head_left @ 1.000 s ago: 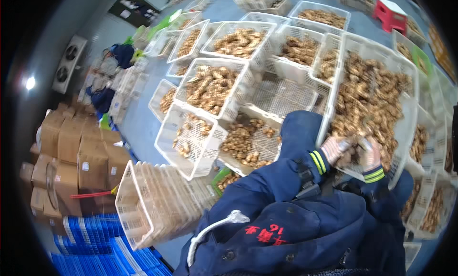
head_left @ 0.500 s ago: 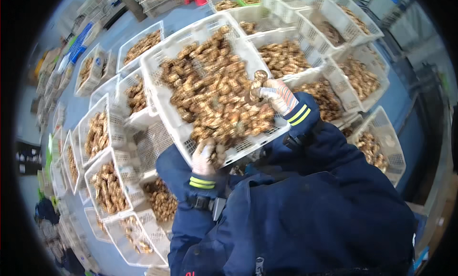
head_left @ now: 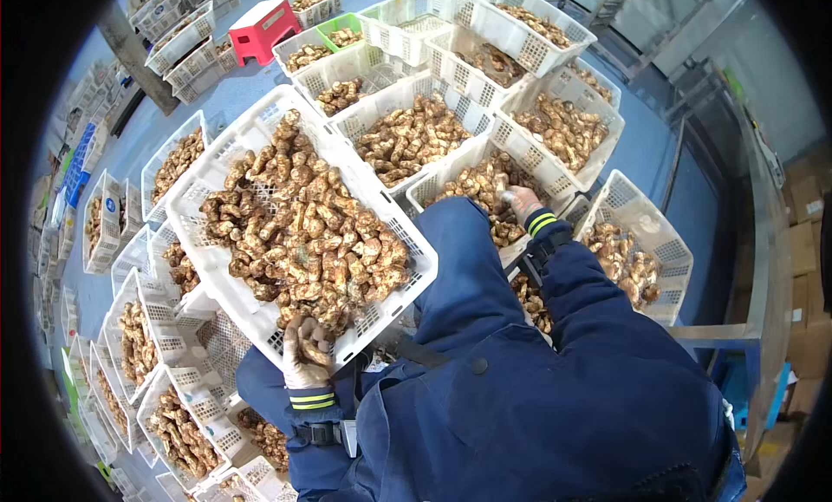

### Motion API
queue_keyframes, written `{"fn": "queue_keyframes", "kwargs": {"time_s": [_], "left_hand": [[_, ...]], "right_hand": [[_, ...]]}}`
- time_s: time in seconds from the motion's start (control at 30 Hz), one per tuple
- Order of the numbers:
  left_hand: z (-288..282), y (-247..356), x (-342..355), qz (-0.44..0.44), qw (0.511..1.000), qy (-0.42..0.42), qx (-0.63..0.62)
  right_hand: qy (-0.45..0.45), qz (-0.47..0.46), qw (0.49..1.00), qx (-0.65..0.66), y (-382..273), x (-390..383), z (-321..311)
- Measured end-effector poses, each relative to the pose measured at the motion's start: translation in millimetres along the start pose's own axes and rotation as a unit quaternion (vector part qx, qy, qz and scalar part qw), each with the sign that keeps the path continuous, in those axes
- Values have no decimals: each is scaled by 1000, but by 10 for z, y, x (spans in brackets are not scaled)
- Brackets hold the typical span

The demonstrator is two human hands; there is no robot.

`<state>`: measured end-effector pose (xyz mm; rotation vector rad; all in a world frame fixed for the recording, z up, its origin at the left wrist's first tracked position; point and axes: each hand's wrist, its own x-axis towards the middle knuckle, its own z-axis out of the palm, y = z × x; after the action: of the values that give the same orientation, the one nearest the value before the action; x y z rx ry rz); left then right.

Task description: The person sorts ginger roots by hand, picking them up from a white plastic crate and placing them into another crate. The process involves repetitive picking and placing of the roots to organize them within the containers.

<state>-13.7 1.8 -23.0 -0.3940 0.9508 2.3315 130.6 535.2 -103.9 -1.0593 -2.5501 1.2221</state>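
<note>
A large white mesh crate heaped with knobbly brown roots sits tilted in front of me. My left hand, gloved, rests at the crate's near edge with its fingers curled around a root piece. My right hand, also gloved, reaches over a smaller white basket of the same roots to the right. Its fingers point down into the pile, and whether they hold a piece is too small to see. My dark blue jacket hides what lies beneath my arms.
Many white baskets of roots crowd the blue floor on all sides. A red stool and a green basket stand at the back. Cardboard boxes and a metal frame line the right side.
My right hand has left the large crate and moved right, over the smaller basket. My left hand stays at the crate's near edge. The view has swung round.
</note>
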Motion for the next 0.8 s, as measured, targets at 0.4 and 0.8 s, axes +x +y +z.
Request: {"fn": "queue_keyframes", "kwargs": {"time_s": [0.4,0.8], "left_hand": [[-137,-89,147,-5,993,-78,85],[45,-22,-14,-1,992,62,112]], "right_hand": [[-156,-59,974,-154,1155,-152,632],[168,-135,950,225,-2200,495,-1666]]}}
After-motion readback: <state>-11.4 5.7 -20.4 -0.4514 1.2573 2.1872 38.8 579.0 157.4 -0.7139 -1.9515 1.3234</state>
